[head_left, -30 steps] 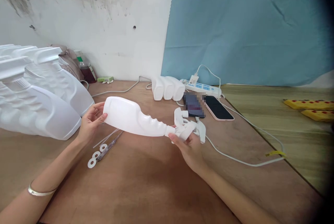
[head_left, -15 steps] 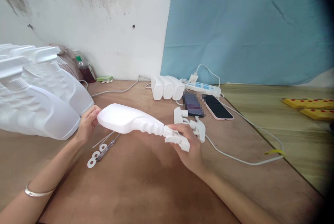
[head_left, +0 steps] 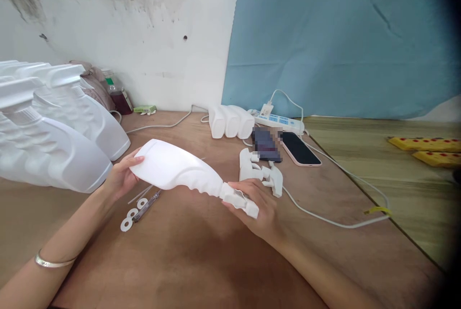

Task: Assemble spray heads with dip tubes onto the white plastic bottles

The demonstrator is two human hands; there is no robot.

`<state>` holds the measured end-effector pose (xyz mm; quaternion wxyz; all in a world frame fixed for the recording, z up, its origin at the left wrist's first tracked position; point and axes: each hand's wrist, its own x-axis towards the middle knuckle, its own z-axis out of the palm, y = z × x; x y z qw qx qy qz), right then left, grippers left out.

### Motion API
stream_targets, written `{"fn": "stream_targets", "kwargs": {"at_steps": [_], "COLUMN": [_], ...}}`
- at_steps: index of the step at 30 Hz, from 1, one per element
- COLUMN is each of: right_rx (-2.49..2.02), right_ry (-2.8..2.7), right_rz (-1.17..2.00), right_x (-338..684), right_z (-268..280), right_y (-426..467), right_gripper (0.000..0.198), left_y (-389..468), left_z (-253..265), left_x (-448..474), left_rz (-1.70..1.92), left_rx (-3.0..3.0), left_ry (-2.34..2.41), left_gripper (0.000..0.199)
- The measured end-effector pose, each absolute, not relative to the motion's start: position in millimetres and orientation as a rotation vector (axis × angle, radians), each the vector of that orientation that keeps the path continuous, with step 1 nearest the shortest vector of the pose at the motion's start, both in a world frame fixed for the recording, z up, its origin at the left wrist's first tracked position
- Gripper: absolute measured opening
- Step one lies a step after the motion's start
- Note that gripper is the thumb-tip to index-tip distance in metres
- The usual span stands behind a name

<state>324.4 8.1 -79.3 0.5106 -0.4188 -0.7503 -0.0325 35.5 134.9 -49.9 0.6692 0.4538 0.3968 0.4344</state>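
A white plastic spray bottle (head_left: 173, 162) lies across both hands above the table, its base to the left and its neck to the right. My left hand (head_left: 124, 173) grips the base end, thumb on the near face. Around the white trigger sprayer head (head_left: 237, 197) at the neck, my right hand (head_left: 257, 206) is closed, palm partly hidden from view. Beyond the right hand lie loose white trigger sprayer heads (head_left: 249, 167). Below the bottle are white ring washers (head_left: 132, 214), a clear-handled screwdriver (head_left: 146, 207) and thin white tubes (head_left: 139, 195).
Large white bottles (head_left: 65, 131) stand in rows at the left. Several white bottles (head_left: 230, 122) lie at the back, near a power strip (head_left: 279, 121). Two phones (head_left: 300, 148) and a white cable (head_left: 338, 223) are at the right. A dark-liquid bottle (head_left: 120, 98) stands by the wall.
The bottle has rolled so its broad face shows more, and its sprayer end has dropped slightly. My left hand has shifted a little, with its thumb now over the base end.
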Motion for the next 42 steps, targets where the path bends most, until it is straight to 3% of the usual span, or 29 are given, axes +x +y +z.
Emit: {"fn": "stream_targets", "kwargs": {"at_steps": [5, 11, 16, 20, 24, 26, 30, 33, 36, 42], "right_rx": [-1.252, -1.339, -1.262, -1.243, -1.212, -1.199, -1.137, -1.08, -0.958, -0.855], "right_ry": [-1.575, -1.27, -1.045, -0.963, -0.955, -0.968, -0.989, -1.013, -1.033, -1.135], "right_rz": [0.317, 0.856, 1.156, 1.185, 1.18, 1.175, 1.151, 1.102, 1.066, 1.128], "right_x": [320.0, 315.5, 311.0, 308.2, 305.3, 302.6, 294.7, 290.7, 290.6, 292.3], "right_z": [-80.8, -80.2, -74.1, -78.0, -85.7, -87.7, -86.3, -84.1, -85.9, -94.6], "right_y": [5.6, 11.1, 14.0, 13.6, 12.9, 11.9, 8.0, 4.6, 2.8, 1.2], "right_gripper": [0.022, 0.029, 0.029, 0.031, 0.033, 0.033, 0.031, 0.032, 0.032, 0.036], "left_y": [138.7, 135.0, 135.1, 135.9, 110.7, 89.2, 58.4, 56.9, 66.9, 105.8], "left_z": [-57.5, -50.1, -48.5, -36.7, -11.0, -5.0, -16.7, -28.8, -30.2, 4.9], "left_x": [30.6, 28.7, 26.7, 29.7, 56.2, 80.0, 130.1, 152.9, 158.0, 128.9], "left_rz": [1.019, 1.122, 1.129, 1.142, 1.302, 1.046, 0.678, 0.727, 1.026, 1.419], "left_rx": [0.996, 1.066, 1.22, 1.51, 2.367, 2.905, 3.56, 3.703, 3.652, 3.264], "left_ry": [0.83, 0.809, 0.859, 1.071, 1.144, 0.89, 0.499, 0.554, 0.595, 0.699], "left_gripper": [0.049, 0.062, 0.058, 0.051, 0.063, 0.071, 0.05, 0.039, 0.031, 0.033]}}
